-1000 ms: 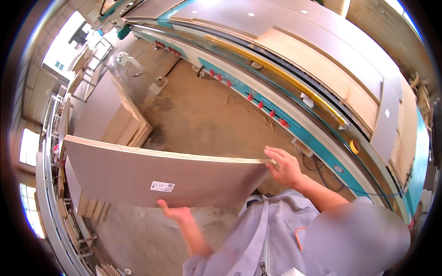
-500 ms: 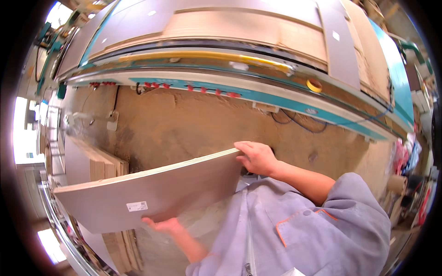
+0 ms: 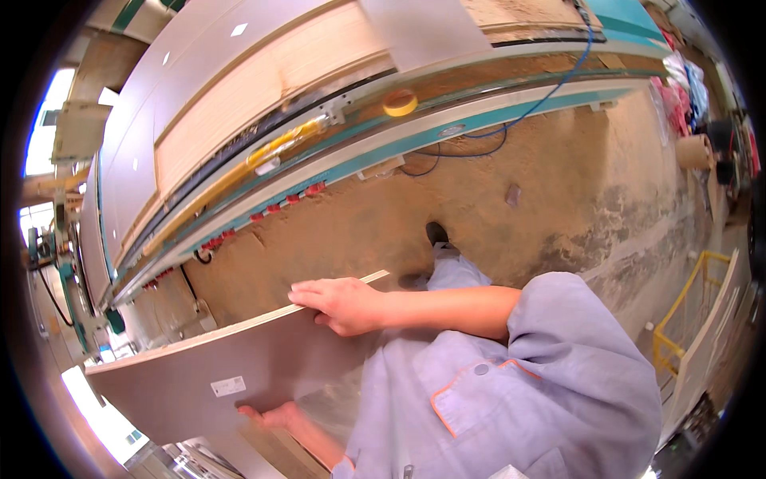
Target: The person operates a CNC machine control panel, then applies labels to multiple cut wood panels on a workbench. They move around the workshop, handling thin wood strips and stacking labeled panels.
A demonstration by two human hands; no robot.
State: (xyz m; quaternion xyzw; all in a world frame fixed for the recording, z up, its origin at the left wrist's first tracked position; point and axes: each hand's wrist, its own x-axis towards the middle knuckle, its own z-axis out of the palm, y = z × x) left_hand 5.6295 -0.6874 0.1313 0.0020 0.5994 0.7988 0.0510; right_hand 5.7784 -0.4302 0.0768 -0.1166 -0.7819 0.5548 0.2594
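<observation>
A flat grey wooden panel [image 3: 275, 351] with a pale raw edge and a small white label [image 3: 228, 386] is held tilted at the left front of my body. My right hand [image 3: 343, 305] is closed over its upper edge, fingers on the far side, some way in from the right end. Beneath its lower edge, my left hand [image 3: 275, 417] supports it with the fingers reaching under and behind, partly hidden.
A long machine bed with a teal strip [image 3: 550, 102] carries grey and wood-toned boards [image 3: 263, 88]. On its ledge lie a yellow tape roll [image 3: 400, 102] and a yellow tube [image 3: 287, 142]. A blue hose [image 3: 558, 84] hangs over it. A yellow frame [image 3: 666, 319] stands at right.
My view and body have turned right, bringing the yellow frame and my foot into sight. The panel has turned with me, and my right hand sits farther from its right end.
</observation>
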